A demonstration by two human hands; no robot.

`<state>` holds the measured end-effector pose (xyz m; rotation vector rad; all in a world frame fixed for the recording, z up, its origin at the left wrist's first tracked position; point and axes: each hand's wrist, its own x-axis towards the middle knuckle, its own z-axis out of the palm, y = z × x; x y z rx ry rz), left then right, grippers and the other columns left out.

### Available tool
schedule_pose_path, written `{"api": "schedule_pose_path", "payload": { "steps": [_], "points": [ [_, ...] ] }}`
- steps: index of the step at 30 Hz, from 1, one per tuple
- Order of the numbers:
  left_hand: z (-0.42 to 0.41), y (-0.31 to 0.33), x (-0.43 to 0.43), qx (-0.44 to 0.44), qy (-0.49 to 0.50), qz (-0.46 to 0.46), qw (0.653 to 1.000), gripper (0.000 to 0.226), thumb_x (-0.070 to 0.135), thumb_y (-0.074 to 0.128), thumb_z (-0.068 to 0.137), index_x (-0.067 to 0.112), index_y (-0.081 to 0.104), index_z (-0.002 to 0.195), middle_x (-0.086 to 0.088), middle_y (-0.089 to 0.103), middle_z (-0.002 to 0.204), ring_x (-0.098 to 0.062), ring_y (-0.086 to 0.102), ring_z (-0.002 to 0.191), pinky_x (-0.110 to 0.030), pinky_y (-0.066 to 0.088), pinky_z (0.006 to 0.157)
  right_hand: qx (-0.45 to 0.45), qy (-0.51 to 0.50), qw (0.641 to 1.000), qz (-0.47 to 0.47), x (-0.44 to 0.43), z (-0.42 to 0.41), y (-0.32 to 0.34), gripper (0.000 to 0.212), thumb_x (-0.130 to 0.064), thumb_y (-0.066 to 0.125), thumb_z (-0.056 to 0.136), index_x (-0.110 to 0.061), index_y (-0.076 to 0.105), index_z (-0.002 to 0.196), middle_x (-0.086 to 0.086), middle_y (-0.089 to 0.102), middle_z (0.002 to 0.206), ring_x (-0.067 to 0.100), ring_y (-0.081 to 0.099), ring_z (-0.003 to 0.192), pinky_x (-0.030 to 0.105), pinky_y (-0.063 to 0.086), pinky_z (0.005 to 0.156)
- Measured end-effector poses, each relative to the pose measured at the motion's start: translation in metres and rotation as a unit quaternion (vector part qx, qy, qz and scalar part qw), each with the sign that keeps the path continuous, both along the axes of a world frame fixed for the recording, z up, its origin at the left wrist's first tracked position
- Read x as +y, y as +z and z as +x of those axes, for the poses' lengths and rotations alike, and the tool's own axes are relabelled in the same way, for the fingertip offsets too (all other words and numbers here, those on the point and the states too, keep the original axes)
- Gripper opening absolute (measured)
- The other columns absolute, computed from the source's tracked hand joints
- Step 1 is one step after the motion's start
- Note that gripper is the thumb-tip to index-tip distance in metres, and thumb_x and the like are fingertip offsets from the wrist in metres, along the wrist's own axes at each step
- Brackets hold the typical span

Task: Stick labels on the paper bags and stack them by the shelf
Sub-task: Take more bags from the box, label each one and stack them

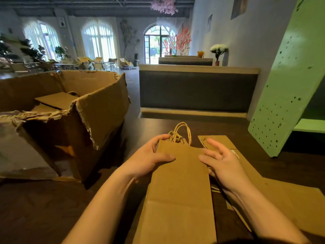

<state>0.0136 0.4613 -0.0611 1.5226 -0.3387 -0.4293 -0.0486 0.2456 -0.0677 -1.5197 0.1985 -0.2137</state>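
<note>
A café or dining hall is shown as one large open room. Tall arched windows [98, 41] and an arched glass door [156, 44] are set in the far wall. Tables and folding chairs [98, 65] are spread across the floor, and padded booth backs [197, 90] are lined up on the right. Red blossom branches [182, 41], white flowers [219, 49] and hanging pink blossoms [163, 5] are displayed. A torn cardboard box [98, 106] and flat paper bags [179, 187] are laid on a dark bench [44, 208].
</note>
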Motion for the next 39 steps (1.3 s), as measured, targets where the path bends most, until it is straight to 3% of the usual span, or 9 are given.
{"api": "schedule_pose_path", "payload": {
  "steps": [4, 7, 10, 12, 15, 23, 28, 33, 39],
  "points": [
    [0.003, -0.009, -0.001, -0.037, 0.046, 0.014, 0.998, 0.060, 0.001, 0.077, 0.085, 0.025, 0.052, 0.135, -0.014, 0.077, 0.096, -0.036, 0.074, 0.095, -0.062, 0.052, 0.099, -0.014, -0.020, 0.999, -0.044, 0.000, 0.002, -0.006, 0.040, -0.005, 0.071, 0.089, -0.021, 0.062, 0.125, 0.010, 0.073, 0.102, 0.022, 0.067, 0.063, 0.036, 0.055, 0.059],
    [0.009, -0.015, 0.000, -0.163, 0.115, 0.130, 0.971, 0.066, 0.021, 0.084, 0.083, 0.038, 0.050, 0.137, 0.001, 0.076, 0.099, -0.020, 0.074, 0.094, -0.049, 0.058, 0.092, -0.024, -0.006, 0.994, -0.110, 0.000, 0.004, -0.011, 0.036, -0.011, 0.068, 0.093, -0.020, 0.059, 0.128, 0.009, 0.069, 0.084, 0.007, 0.053, 0.044, 0.021, 0.041, 0.040],
    [0.009, -0.013, 0.007, -0.256, 0.139, 0.265, 0.919, 0.071, 0.039, 0.081, 0.083, 0.046, 0.043, 0.143, 0.011, 0.065, 0.114, -0.007, 0.064, 0.097, -0.018, 0.049, 0.078, -0.018, -0.032, 0.957, -0.288, -0.011, 0.006, -0.016, 0.031, -0.031, 0.062, 0.097, -0.031, 0.058, 0.127, -0.002, 0.069, 0.078, 0.005, 0.063, 0.061, 0.022, 0.052, 0.052],
    [0.010, -0.015, 0.010, -0.277, 0.123, 0.299, 0.905, 0.071, 0.046, 0.078, 0.084, 0.048, 0.040, 0.144, 0.012, 0.060, 0.119, -0.005, 0.060, 0.098, -0.020, 0.047, 0.079, 0.030, -0.071, 0.897, -0.434, -0.024, 0.007, -0.019, 0.031, -0.042, 0.060, 0.096, -0.036, 0.056, 0.126, -0.007, 0.070, 0.096, 0.009, 0.065, 0.089, 0.036, 0.059, 0.076],
    [0.011, -0.018, 0.011, -0.292, 0.132, 0.331, 0.887, 0.065, 0.052, 0.076, 0.083, 0.047, 0.047, 0.141, 0.016, 0.057, 0.117, -0.007, 0.058, 0.103, -0.028, 0.050, 0.088, 0.163, -0.059, 0.793, -0.584, -0.039, 0.009, -0.027, 0.058, -0.061, 0.057, 0.089, -0.039, 0.045, 0.141, -0.008, 0.051, 0.141, 0.021, 0.044, 0.132, 0.054, 0.044, 0.104],
    [0.011, -0.021, 0.008, -0.318, 0.178, 0.386, 0.847, 0.053, 0.070, 0.073, 0.075, 0.043, 0.061, 0.119, 0.016, 0.064, 0.090, -0.004, 0.060, 0.082, -0.030, 0.053, 0.070, 0.224, -0.006, 0.815, -0.534, -0.050, 0.004, -0.022, 0.088, -0.068, 0.062, 0.077, -0.032, 0.032, 0.151, 0.000, 0.044, 0.150, 0.027, 0.044, 0.134, 0.051, 0.045, 0.104],
    [0.004, -0.017, 0.000, -0.330, 0.168, 0.423, 0.827, 0.064, 0.080, 0.063, 0.074, 0.044, 0.060, 0.127, 0.018, 0.062, 0.094, -0.004, 0.060, 0.085, -0.029, 0.056, 0.072, 0.214, 0.016, 0.819, -0.532, -0.044, -0.001, -0.009, 0.053, -0.049, 0.047, 0.093, -0.024, 0.044, 0.139, 0.004, 0.059, 0.128, 0.022, 0.058, 0.107, 0.037, 0.052, 0.085],
    [-0.001, -0.014, -0.002, -0.355, 0.183, 0.432, 0.808, 0.072, 0.082, 0.061, 0.073, 0.046, 0.055, 0.135, 0.019, 0.060, 0.087, -0.002, 0.055, 0.076, -0.022, 0.051, 0.065, 0.213, -0.117, 0.810, -0.534, -0.052, 0.000, -0.002, 0.031, -0.027, 0.037, 0.105, -0.010, 0.063, 0.109, 0.004, 0.059, 0.084, 0.021, 0.059, 0.077, 0.029, 0.041, 0.055],
    [-0.005, -0.015, 0.000, -0.484, 0.123, 0.290, 0.816, 0.036, 0.067, 0.062, 0.082, 0.045, 0.074, 0.108, 0.021, 0.054, 0.078, -0.003, 0.052, 0.080, -0.026, 0.044, 0.063, 0.009, -0.255, 0.827, -0.501, -0.064, -0.004, 0.003, 0.035, -0.029, 0.033, 0.107, -0.013, 0.057, 0.087, 0.006, 0.060, 0.082, 0.028, 0.054, 0.078, 0.036, 0.038, 0.065]
  ]
}}
